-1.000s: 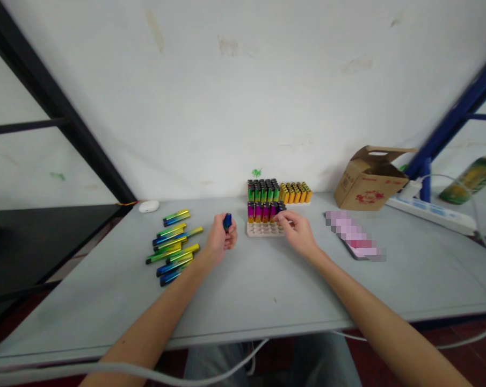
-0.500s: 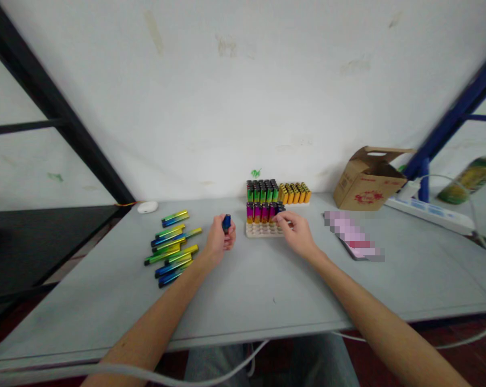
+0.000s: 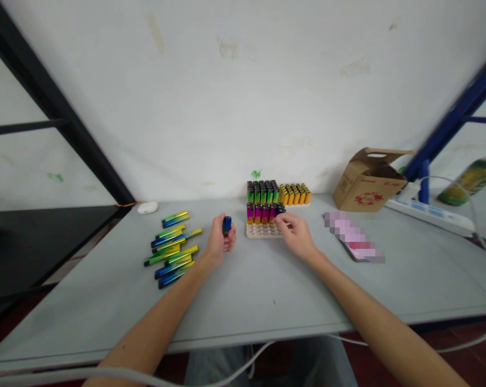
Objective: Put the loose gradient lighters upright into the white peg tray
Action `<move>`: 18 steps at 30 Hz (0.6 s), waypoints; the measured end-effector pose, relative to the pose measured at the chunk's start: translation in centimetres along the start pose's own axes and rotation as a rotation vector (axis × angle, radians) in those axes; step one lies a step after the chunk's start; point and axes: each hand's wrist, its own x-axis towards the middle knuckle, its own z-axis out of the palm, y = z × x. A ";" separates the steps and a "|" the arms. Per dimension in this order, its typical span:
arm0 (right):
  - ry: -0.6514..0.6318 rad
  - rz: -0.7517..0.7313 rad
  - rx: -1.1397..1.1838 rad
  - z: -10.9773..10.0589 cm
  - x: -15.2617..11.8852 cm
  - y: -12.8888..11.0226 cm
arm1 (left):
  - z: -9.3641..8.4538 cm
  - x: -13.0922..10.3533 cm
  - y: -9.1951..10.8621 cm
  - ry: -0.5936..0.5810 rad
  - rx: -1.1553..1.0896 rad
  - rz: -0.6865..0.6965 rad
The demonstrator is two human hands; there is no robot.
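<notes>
A slim dark-blue cylinder [image 3: 226, 224] stands up out of my left hand [image 3: 219, 241], whose fingers are wrapped round it above the table. My right hand [image 3: 296, 232] pinches at a dark-topped cylinder [image 3: 281, 209] at the right end of the front row in a pale holed tray [image 3: 262, 232]. Purple-and-orange cylinders [image 3: 262, 213] with dark tops stand upright in that row. The tray's near holes are bare, and my right fingers partly hide its right side. To the left of my left hand lie several loose blue, green and yellow cylinders [image 3: 174, 253] with black ends.
Behind the tray stand green cylinders [image 3: 262, 192] with black tops and yellow ones [image 3: 294, 194] against the wall. At the right are a phone [image 3: 353, 236], an open cardboard box [image 3: 365, 185] and a power strip [image 3: 432, 215]. A white case [image 3: 147, 207] sits back left.
Both hands keep almost the same places and grips. The cylinder in my left hand is tilted slightly differently. The whole view has shifted a little.
</notes>
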 end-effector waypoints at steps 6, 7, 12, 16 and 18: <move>0.005 -0.025 -0.011 0.0 0.0 0.1 | 0.0 0.1 0.0 0.025 0.026 -0.008; 0.005 -0.028 -0.013 0.0 0.0 0.1 | 0.0 0.2 0.0 0.036 0.035 -0.009; 0.000 -0.031 -0.013 0.1 -0.1 0.1 | 0.1 0.3 0.1 0.081 0.063 0.013; 0.003 -0.042 -0.012 0.1 -0.1 0.1 | 0.2 0.3 0.1 0.108 0.069 0.029; 0.002 -0.040 -0.016 0.1 -0.1 0.1 | 0.2 0.3 0.1 0.115 0.076 0.039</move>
